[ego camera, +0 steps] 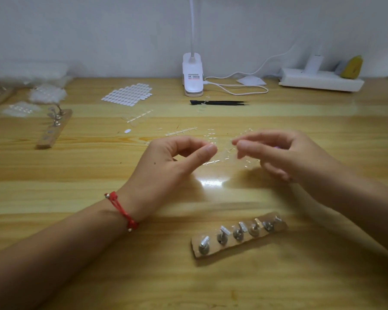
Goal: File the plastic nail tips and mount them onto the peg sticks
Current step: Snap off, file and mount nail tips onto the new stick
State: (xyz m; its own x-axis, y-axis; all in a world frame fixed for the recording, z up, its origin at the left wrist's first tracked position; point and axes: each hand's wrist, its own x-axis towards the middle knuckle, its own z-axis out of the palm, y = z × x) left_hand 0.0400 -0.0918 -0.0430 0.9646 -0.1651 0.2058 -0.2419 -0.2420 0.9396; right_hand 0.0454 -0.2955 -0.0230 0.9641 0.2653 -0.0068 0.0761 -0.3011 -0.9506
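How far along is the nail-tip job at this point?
Early stage. Done: spent-looking clear strips lie on the table. In hand: the left hand and right hand appear to pinch a clear nail-tip strip between them. Left: the pegs on the near wooden board show no mounted tips, and no filing is visible.

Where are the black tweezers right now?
Head view: the black tweezers lie far centre, just in front of the white clip lamp, right of the white sticker sheet.
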